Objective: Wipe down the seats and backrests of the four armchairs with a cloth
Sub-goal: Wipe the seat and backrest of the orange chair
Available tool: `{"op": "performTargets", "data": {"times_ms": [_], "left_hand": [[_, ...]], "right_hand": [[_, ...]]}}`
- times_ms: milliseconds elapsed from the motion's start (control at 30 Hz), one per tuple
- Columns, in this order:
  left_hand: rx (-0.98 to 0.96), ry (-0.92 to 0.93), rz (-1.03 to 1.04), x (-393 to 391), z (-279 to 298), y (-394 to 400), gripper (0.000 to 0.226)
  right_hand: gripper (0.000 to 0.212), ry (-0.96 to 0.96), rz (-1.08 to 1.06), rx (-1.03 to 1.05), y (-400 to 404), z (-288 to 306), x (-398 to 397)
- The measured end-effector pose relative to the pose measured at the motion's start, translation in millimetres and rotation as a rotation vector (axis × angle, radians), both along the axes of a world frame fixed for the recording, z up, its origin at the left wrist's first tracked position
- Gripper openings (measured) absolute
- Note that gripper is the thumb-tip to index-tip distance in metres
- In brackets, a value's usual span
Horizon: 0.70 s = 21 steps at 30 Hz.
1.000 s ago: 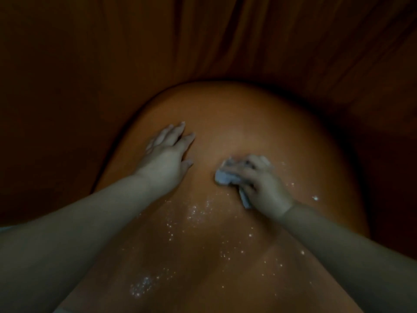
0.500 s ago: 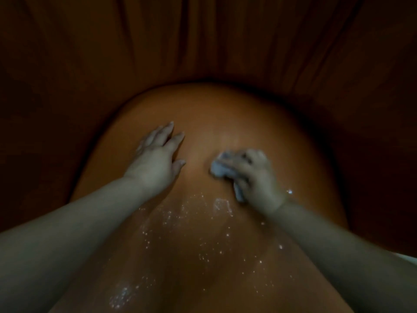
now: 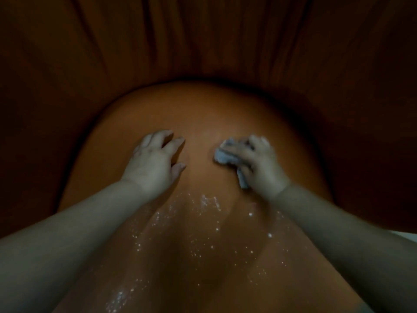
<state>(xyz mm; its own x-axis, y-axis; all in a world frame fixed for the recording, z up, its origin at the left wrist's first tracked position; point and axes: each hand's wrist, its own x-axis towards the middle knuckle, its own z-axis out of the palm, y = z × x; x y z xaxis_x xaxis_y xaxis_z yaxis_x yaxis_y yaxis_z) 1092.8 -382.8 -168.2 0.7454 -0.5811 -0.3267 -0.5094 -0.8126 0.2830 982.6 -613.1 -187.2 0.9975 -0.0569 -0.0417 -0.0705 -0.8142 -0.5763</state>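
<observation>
The head view looks down on a smooth, rounded orange-brown armchair cushion point(image 3: 203, 114) in dim light, with dark pleated upholstery point(image 3: 203, 37) rising behind its far edge. The right hand point(image 3: 259, 164) holds a small crumpled pale blue-white cloth point(image 3: 225, 155), fingers curled over the wad and pressing it onto the cushion just right of centre, towards the far edge. A tail of the cloth sticks out under the palm. The left hand point(image 3: 153, 161) lies on the cushion just left of centre, fingers loosely spread and holding nothing, apparently bracing.

The cloth looks soft, light and limp, so it is best bunched in the palm with the fingertips pinning its front. The cushion surface looks slick and slightly glossy, probably yielding a little under pressure. Scattered white specks point(image 3: 209, 201) dot the cushion near its front edge, between the forearms.
</observation>
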Motion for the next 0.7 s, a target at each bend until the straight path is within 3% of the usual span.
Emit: {"op": "performTargets", "data": {"times_ms": [100, 267, 433, 533, 700], "left_hand": [[-0.001, -0.009, -0.038, -4.0, -1.3, -8.9, 0.063], [0.062, 0.043, -0.097, -9.7, -3.4, -17.5, 0.068], [0.081, 0.038, -0.137, -14.0, -6.4, -23.9, 0.072], [0.088, 0.04, -0.132, -15.5, -7.8, -26.5, 0.074], [0.118, 0.06, -0.161, -8.3, -1.9, -25.9, 0.075]], "right_hand": [[0.044, 0.023, -0.085, -0.007, -5.9, -5.1, -1.0], [0.049, 0.051, 0.03, 0.067, 18.8, -2.5, -70.0], [0.05, -0.046, -0.216, 0.025, -30.6, -4.5, -36.4], [0.044, 0.008, -0.312, 0.032, -33.6, -13.8, -41.8], [0.049, 0.008, -0.171, 0.036, 4.9, -11.1, -96.5]]}}
